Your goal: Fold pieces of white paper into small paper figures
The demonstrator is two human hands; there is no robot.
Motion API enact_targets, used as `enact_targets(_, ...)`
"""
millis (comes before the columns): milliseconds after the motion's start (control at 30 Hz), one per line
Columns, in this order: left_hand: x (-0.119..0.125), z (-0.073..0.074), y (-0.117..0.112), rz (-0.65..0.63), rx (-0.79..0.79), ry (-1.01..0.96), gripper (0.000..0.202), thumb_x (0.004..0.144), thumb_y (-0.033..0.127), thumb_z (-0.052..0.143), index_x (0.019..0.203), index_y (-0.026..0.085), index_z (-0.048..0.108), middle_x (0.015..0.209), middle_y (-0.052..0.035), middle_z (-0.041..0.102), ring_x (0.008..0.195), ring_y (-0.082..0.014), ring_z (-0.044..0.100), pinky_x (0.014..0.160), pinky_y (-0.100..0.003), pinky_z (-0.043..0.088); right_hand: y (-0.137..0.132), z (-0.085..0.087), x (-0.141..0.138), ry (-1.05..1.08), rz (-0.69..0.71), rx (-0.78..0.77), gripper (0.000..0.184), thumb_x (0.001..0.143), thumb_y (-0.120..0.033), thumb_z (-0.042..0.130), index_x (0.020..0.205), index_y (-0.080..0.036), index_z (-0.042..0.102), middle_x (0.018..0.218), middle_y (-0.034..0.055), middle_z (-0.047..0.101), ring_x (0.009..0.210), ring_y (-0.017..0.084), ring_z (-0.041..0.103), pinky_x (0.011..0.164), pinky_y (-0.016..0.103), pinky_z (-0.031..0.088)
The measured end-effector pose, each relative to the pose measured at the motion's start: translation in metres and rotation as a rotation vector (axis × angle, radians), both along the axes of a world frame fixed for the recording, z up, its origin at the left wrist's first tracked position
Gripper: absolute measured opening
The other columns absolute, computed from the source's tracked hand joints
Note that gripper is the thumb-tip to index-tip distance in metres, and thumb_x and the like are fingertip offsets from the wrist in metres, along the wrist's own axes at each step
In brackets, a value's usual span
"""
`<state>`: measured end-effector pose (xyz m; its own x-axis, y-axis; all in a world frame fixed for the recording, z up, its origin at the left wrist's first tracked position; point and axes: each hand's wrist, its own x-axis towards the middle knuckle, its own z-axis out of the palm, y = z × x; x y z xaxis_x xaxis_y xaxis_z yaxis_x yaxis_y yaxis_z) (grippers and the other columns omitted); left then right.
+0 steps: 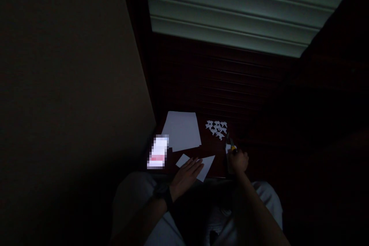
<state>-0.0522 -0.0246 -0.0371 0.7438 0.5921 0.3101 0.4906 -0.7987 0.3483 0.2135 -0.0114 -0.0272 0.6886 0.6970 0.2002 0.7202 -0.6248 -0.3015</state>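
My left hand lies flat with fingers stretched out on a folded piece of white paper. The paper shows on both sides of the fingers, with a pointed flap to the right. At the table's right edge my right hand is closed round a slim yellow-and-black tool. The tool's narrow end points away from me; its exact kind is too dark to make out. A small white piece shows beside that hand, partly hidden. Beyond it lies a cluster of small folded white paper pieces.
A stack of white sheets lies at the back left of the dark table. Left of it is a lit phone with a blurred screen. A wall rises at left, a slatted panel behind. My knees are near the table's front edge.
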Motion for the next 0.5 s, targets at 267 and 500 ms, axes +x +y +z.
enact_targets(267,0.016,0.029,0.015,0.543,-0.696,-0.959,0.035,0.081,0.038,0.045,0.1,0.014,0.059,0.099,-0.013,0.063,0.095,-0.0255,0.056,0.083,-0.036,0.041,-0.011,0.026,-0.043,0.6,0.444,0.441,0.045,0.074,-0.048,0.047,0.102,-0.015,0.056,0.099,0.0113,0.059,0.092,0.024,0.053,0.079,0.034,0.039)
enact_targets(500,0.034,0.058,0.017,0.329,-1.206,-1.512,0.048,0.076,0.045,0.051,0.109,0.011,0.051,0.092,-0.0128,0.064,0.083,-0.0204,0.061,0.074,-0.031,0.046,-0.023,0.014,-0.104,1.137,0.53,0.325,0.045,0.054,-0.051,0.067,0.077,-0.013,0.06,0.067,0.0052,0.064,0.057,0.017,0.058,0.051,0.025,0.043)
